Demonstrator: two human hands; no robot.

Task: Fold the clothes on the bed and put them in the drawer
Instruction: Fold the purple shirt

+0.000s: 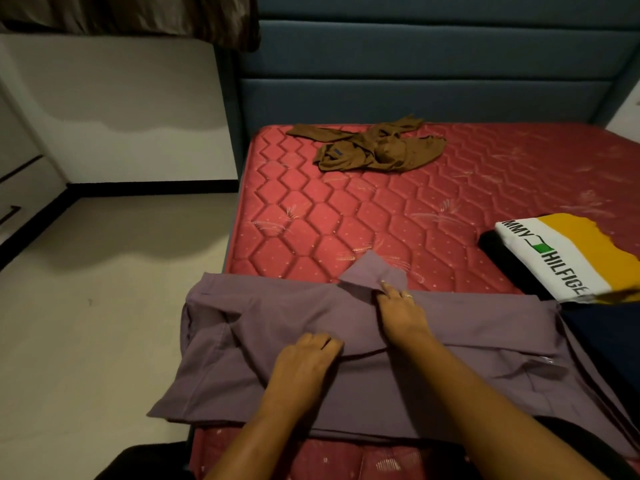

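Note:
A mauve shirt [433, 386] lies spread across the near corner of the red quilted mattress [346, 220], part of it hanging over the left edge. My left hand [304, 358] rests on the shirt's middle with fingers bent over a fold of cloth. My right hand [401, 313] lies flat near the collar, fingers touching the collar flap. A crumpled brown garment [377, 150] lies at the far side near the headboard. A folded white, yellow and black T-shirt [554, 258] sits at the right.
A blue padded headboard [415, 64] stands behind the bed. A dark navy cloth [606, 334] lies at the right under the folded T-shirt. White drawers [17, 188] stand at the far left wall, with pale floor [104, 306] beside the bed.

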